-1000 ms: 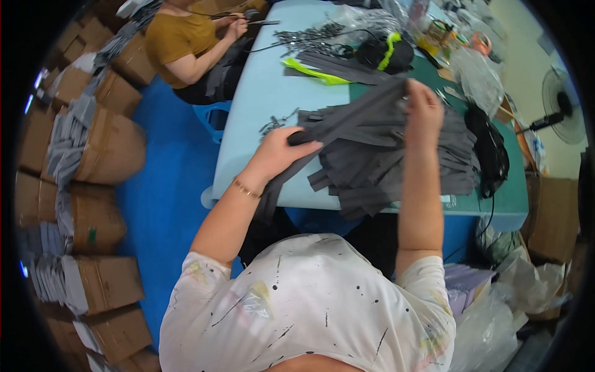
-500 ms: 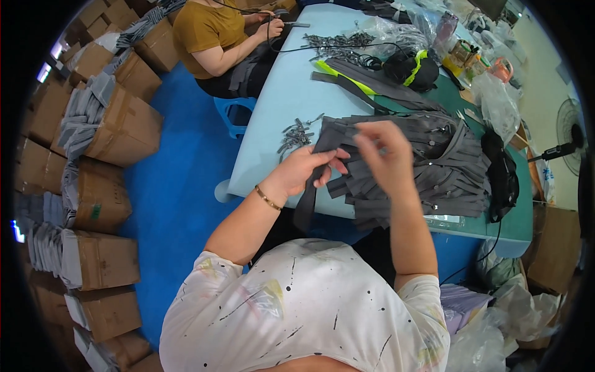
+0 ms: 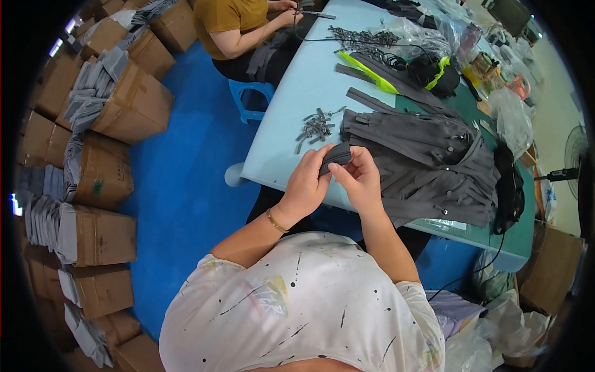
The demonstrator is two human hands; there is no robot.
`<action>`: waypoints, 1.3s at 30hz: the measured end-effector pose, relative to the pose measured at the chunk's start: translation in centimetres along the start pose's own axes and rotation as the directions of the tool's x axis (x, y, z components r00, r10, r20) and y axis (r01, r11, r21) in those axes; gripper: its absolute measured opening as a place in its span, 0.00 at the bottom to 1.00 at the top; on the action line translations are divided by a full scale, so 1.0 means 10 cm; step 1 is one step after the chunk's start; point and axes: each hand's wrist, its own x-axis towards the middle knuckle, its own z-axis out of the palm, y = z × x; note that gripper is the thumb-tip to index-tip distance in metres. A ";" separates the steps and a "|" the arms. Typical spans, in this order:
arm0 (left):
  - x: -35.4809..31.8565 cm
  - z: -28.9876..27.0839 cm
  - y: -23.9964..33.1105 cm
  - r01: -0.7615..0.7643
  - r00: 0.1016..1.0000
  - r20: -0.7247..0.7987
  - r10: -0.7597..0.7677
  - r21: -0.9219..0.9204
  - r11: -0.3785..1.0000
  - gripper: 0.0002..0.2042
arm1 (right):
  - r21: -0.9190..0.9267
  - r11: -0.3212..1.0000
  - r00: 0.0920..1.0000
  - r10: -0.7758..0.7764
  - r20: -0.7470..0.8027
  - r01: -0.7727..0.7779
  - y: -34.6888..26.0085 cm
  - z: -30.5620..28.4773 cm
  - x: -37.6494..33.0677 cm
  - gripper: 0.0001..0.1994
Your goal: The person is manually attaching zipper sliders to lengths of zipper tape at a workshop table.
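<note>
My left hand [image 3: 305, 186] and my right hand [image 3: 361, 181] meet just over the near edge of the table. Between their fingers is a dark grey fabric strip [image 3: 335, 159], folded or bunched, with a seam-like line along it. The right thumb presses on its near side, while the left fingers grip its left side. Beyond and to the right lies a wide pile of similar grey strips [image 3: 427, 146] with small shiny metal bits on them, perhaps zipper pulls. A small heap of short grey pieces [image 3: 316, 126] sits just beyond my left hand.
Across the table [image 3: 273, 146], a person [image 3: 232, 28] sits on a blue stool [image 3: 251, 99], handling something grey. Boxes [image 3: 133, 102] of folded grey fabric line the left. A black cable, a black bundle [image 3: 434, 74], plastic bags [image 3: 511, 118] and a fan [image 3: 573, 167] are at the right.
My right hand has come down and left from above the pile to join my left hand on the strip. The strip's hanging end is gathered up. The view has shifted slightly.
</note>
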 end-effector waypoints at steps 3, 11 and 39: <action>-0.08 0.01 -0.05 0.012 1.000 0.014 -0.009 -0.248 0.969 0.20 | 0.059 0.996 0.998 0.062 -0.022 -0.060 -0.04 0.01 -0.01 0.10; -0.18 -0.02 -0.05 0.320 0.947 0.240 -0.212 -0.747 0.583 0.15 | 0.296 0.940 0.985 0.156 0.077 -0.172 0.14 -0.11 -0.07 0.04; -0.31 -0.16 -0.33 0.378 0.842 0.223 -0.491 -0.893 0.244 0.11 | 0.144 0.978 0.989 0.150 0.011 -0.150 0.26 0.09 -0.08 0.04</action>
